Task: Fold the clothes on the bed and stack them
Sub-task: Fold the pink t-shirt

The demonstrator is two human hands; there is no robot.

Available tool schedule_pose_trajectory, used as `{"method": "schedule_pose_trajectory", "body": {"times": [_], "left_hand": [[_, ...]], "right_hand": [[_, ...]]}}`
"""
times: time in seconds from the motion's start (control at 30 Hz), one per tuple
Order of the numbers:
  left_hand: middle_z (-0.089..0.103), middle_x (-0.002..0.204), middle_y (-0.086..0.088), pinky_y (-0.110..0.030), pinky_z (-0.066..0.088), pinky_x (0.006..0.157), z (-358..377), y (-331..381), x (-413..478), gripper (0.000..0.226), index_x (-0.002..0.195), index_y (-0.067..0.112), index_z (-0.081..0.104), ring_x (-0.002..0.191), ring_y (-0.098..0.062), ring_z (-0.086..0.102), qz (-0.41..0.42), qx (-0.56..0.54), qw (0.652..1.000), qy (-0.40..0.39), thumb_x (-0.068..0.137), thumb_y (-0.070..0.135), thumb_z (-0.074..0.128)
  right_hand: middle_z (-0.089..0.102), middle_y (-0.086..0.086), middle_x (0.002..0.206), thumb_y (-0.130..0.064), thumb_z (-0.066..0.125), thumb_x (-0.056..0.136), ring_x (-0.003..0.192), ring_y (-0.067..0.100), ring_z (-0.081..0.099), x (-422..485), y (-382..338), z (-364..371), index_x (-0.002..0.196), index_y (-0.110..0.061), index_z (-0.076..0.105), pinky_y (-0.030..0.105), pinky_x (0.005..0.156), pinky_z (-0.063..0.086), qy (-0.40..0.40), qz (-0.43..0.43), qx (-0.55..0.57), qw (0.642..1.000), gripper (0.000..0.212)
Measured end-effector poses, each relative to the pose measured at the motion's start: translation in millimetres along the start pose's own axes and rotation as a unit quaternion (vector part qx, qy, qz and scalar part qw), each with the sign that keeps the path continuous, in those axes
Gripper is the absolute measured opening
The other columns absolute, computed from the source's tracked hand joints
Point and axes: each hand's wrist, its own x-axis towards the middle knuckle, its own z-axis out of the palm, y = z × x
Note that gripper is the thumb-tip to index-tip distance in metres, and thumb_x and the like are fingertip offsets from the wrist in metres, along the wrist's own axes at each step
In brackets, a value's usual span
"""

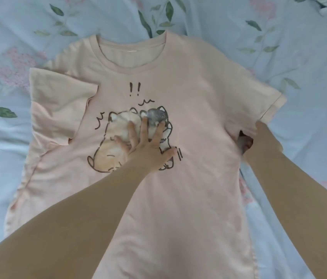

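Our right hand is closed on the T-shirt at its underarm, at about 3 o'clock from the shirt's middle. The fingers curl under the side edge just below the sleeve, and the cloth is gathered over them. Our left hand holds nothing. It lies flat with fingers spread, pressing on the cartoon print at the centre of the chest.

The shirt lies face up on the bed sheet, with the collar at 12 o'clock and the hem running off the frame at 6 o'clock. At 9 o'clock the other sleeve is turned in over the body, and the side edge below it is rucked up.

We judge the step in hand to be folding the 3 o'clock side inward. To do it well, we should use the flat palm as an anchor so the chest does not slide. We lift the gripped edge only a little and carry it toward 9 o'clock, making a crease that runs straight from shoulder to hem, parallel to the far side. The sleeve should come over with the panel and lie flat, not bunch at the armpit. The flat hand must leave the print before the fold lands on it. The wrinkled 9 o'clock edge would gain from a smoothing stroke, or the stack may sit lopsided.
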Motion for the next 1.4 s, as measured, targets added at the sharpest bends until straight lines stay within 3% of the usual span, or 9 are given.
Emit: {"method": "schedule_pose_trajectory", "body": {"times": [0.17, 0.27, 0.37, 0.5, 0.7, 0.83, 1.0, 1.23, 1.4], "left_hand": [[-0.034, 0.152, 0.008, -0.063, -0.022, 0.102, 2, -2, 0, 0.073, 0.142, 0.052, -0.016, 0.138, -0.030, -0.034, 0.002, -0.030, 0.999, 0.011, 0.086, 0.073, 0.027], [-0.018, 0.157, 0.014, -0.053, -0.024, 0.107, -1, -9, -2, 0.055, 0.144, 0.053, 0.002, 0.141, -0.018, -0.029, 0.010, -0.143, 0.989, 0.039, 0.094, 0.061, 0.023], [0.009, 0.154, 0.024, -0.036, -0.022, 0.112, -4, -19, -7, 0.055, 0.139, 0.056, 0.018, 0.144, -0.001, -0.011, 0.010, -0.386, 0.918, 0.090, 0.084, 0.063, 0.018], [0.034, 0.146, 0.027, -0.042, -0.005, 0.119, -8, -27, -6, 0.033, 0.106, 0.082, 0.030, 0.144, -0.002, 0.012, -0.005, -0.560, 0.826, 0.069, 0.074, 0.077, 0.027], [0.018, 0.156, 0.015, -0.036, -0.014, 0.116, -11, -14, -6, 0.056, 0.146, 0.040, 0.023, 0.144, -0.002, -0.002, -0.043, -0.374, 0.920, 0.105, 0.092, 0.053, 0.031], [0.034, 0.146, 0.002, -0.044, 0.017, 0.108, -17, 19, -7, 0.047, 0.138, 0.030, 0.042, 0.138, -0.024, 0.021, -0.059, -0.187, 0.950, 0.242, 0.093, 0.021, 0.049], [0.058, 0.105, -0.007, -0.029, 0.036, 0.076, -38, 76, 21, 0.031, 0.113, 0.011, 0.064, 0.102, -0.028, 0.054, 0.142, -0.204, 0.946, 0.206, 0.093, 0.004, 0.042], [0.048, 0.125, -0.008, -0.042, 0.042, 0.091, -46, 136, 58, 0.078, 0.126, 0.012, 0.037, 0.116, -0.032, 0.049, 0.014, -0.112, 0.991, 0.078, 0.078, 0.073, 0.049], [0.050, 0.121, -0.009, -0.038, 0.040, 0.083, -47, 134, 64, 0.044, 0.121, 0.013, 0.039, 0.111, -0.034, 0.051, 0.015, -0.125, 0.986, 0.105, 0.088, 0.039, 0.052]], "right_hand": [[0.047, -0.002, 0.071, -0.009, 0.066, 0.083, 0.054, 0.010, 0.045, 3, -22, 18, 0.110, -0.019, 0.056, 0.014, 0.036, 0.042, -0.040, 0.009, -0.078, 0.996, 0.030], [0.052, -0.009, 0.083, 0.005, 0.055, 0.081, 0.070, 0.011, 0.054, -11, -33, 30, 0.112, -0.023, 0.054, 0.022, 0.055, 0.047, -0.131, -0.204, -0.142, 0.960, 0.042], [0.048, -0.025, 0.097, 0.010, 0.049, 0.078, 0.067, -0.007, 0.052, -47, -23, 45, 0.119, -0.032, 0.046, 0.007, 0.056, 0.041, -0.333, -0.384, -0.366, 0.780, 0.059], [0.047, -0.010, 0.079, -0.002, 0.058, 0.080, 0.064, 0.004, 0.047, -57, 3, 49, 0.130, -0.035, 0.049, 0.010, 0.052, 0.036, -0.426, -0.328, -0.576, 0.616, 0.060], [0.050, 0.000, 0.102, -0.023, 0.059, 0.084, 0.099, 0.020, 0.050, -34, 10, 27, 0.117, -0.025, 0.054, 0.030, 0.080, 0.038, -0.219, -0.350, -0.510, 0.755, 0.034], [0.060, 0.001, 0.097, -0.021, 0.061, 0.081, 0.091, 0.022, 0.055, -14, 17, 0, 0.091, -0.015, 0.050, 0.025, 0.069, 0.039, -0.184, -0.235, -0.450, 0.842, 0.016], [0.050, 0.003, 0.067, -0.020, 0.052, 0.072, 0.070, 0.022, 0.044, -3, 17, -23, 0.072, -0.012, 0.053, 0.034, 0.067, 0.036, -0.217, -0.157, -0.428, 0.863, 0.009], [0.049, -0.002, 0.083, -0.018, 0.077, 0.073, 0.074, 0.014, 0.049, -5, 22, -43, 0.093, -0.024, 0.048, 0.029, 0.069, 0.041, -0.343, -0.194, -0.476, 0.786, 0.036], [0.055, -0.006, 0.085, -0.015, 0.063, 0.083, 0.077, 0.015, 0.054, -9, 22, -52, 0.106, -0.033, 0.042, 0.028, 0.071, 0.045, -0.313, -0.276, -0.516, 0.748, 0.036]]}}
